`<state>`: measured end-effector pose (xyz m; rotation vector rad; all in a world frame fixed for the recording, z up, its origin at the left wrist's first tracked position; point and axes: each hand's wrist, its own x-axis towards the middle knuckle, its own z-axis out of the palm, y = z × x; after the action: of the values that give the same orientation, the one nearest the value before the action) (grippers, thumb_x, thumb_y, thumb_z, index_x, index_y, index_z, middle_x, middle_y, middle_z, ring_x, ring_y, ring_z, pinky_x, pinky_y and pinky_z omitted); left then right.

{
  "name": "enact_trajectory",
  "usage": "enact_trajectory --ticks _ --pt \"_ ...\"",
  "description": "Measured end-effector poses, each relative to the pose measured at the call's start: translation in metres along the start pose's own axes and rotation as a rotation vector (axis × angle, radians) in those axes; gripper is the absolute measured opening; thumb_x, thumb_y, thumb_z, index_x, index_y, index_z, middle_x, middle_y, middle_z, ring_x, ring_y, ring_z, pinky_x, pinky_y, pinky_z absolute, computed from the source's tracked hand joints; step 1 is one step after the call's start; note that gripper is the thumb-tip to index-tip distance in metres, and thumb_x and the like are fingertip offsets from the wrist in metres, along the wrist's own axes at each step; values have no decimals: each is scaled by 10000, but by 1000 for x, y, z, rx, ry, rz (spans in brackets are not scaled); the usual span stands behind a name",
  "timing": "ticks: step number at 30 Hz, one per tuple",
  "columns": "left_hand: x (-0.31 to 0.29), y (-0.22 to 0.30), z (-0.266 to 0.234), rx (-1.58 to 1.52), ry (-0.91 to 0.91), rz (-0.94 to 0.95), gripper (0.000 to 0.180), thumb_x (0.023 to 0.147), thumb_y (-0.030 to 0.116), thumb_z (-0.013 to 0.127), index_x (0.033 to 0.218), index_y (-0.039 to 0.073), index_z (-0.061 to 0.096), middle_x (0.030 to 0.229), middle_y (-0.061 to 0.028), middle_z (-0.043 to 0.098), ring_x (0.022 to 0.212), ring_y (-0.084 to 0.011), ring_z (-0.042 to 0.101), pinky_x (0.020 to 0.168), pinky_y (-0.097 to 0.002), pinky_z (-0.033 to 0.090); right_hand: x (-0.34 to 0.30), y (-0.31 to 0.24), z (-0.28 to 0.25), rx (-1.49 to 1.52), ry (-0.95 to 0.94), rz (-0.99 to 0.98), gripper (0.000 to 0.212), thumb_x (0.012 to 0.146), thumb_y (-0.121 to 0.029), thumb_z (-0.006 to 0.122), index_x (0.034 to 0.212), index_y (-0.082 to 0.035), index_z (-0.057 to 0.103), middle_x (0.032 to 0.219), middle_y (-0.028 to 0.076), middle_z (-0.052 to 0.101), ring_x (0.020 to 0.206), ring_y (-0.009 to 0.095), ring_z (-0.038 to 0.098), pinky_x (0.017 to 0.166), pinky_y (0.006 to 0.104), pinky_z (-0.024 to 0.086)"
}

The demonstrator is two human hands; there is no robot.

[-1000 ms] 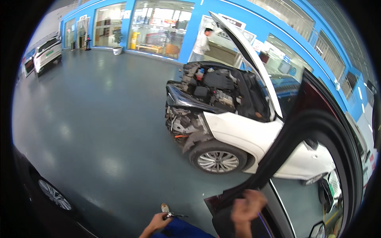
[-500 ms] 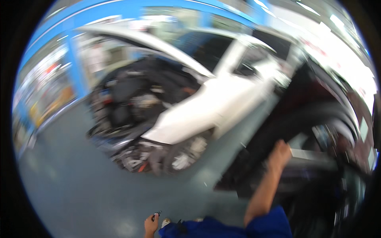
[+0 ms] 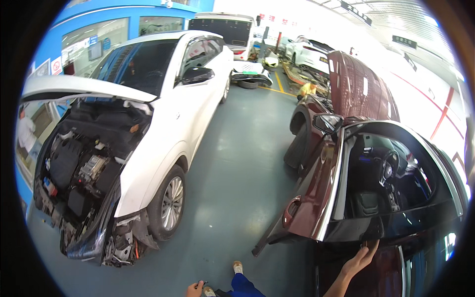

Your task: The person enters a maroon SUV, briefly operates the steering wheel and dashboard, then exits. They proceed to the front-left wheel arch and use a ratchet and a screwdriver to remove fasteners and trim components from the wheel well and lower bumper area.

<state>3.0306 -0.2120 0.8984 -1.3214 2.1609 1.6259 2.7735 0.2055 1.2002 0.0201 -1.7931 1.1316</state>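
At the lower edge, my left hand (image 3: 194, 289) is closed around a small dark thing (image 3: 204, 283) that resembles a car key fob. On the right, my right hand (image 3: 360, 260) reaches forward with fingers stretched out, their tips touching the black frame (image 3: 358, 228) of a dark red car. That car's front door (image 3: 312, 198) stands swung out, and the steering wheel (image 3: 389, 171) shows inside. Its hood (image 3: 357, 89) is raised. My fingertips are partly hidden by the frame's edge.
A white car (image 3: 163, 123) with raised hood and exposed engine bay (image 3: 81, 168) stands left. Grey-green floor (image 3: 230, 163) runs between the cars. A person in yellow (image 3: 308, 89) is low down farther off. A loose bumper and tyre (image 3: 248, 84) lie behind.
The view has swung right and sharpened. My right hand has moved lower in view, its fingers now stretched against the black frame. My left hand still holds the small dark thing.
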Motion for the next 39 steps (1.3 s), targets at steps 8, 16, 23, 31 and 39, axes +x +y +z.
enact_trajectory --ticks 8,16,23,31,39 --pt "123 84 76 102 -125 204 549 944 510 661 912 -34 728 717 -139 662 677 -229 612 655 -387 485 61 35 -26 -528 466 128 528 1026 -362 639 1159 148 616 1085 272 700 944 321 699 816 393 544" --pt "212 190 166 74 -154 121 551 950 517 653 916 -27 738 752 -103 675 707 -166 587 665 -341 477 125 106 -54 -1040 830 -222 658 932 -464 720 1132 154 618 967 372 666 881 477 666 813 483 545" --pt "298 292 259 81 -301 160 463 978 419 667 920 -37 726 694 -43 633 631 -108 525 578 -304 420 177 157 28 -1204 600 -261 286 1022 -118 612 1236 70 622 1244 202 626 1164 323 614 1024 422 480" --pt "408 423 297 240 -508 462 337 912 292 746 904 -42 698 631 15 522 582 -68 443 528 -276 361 178 292 275 -1051 -326 401 508 899 -282 710 1256 60 592 1427 324 459 1299 462 489 1066 523 443" --pt "613 652 320 478 -871 577 361 918 264 755 1099 -45 708 877 -99 725 815 -155 637 746 -324 530 192 362 500 -1040 -679 781 568 931 -385 668 1291 49 595 1343 285 565 1282 425 539 1073 494 460"
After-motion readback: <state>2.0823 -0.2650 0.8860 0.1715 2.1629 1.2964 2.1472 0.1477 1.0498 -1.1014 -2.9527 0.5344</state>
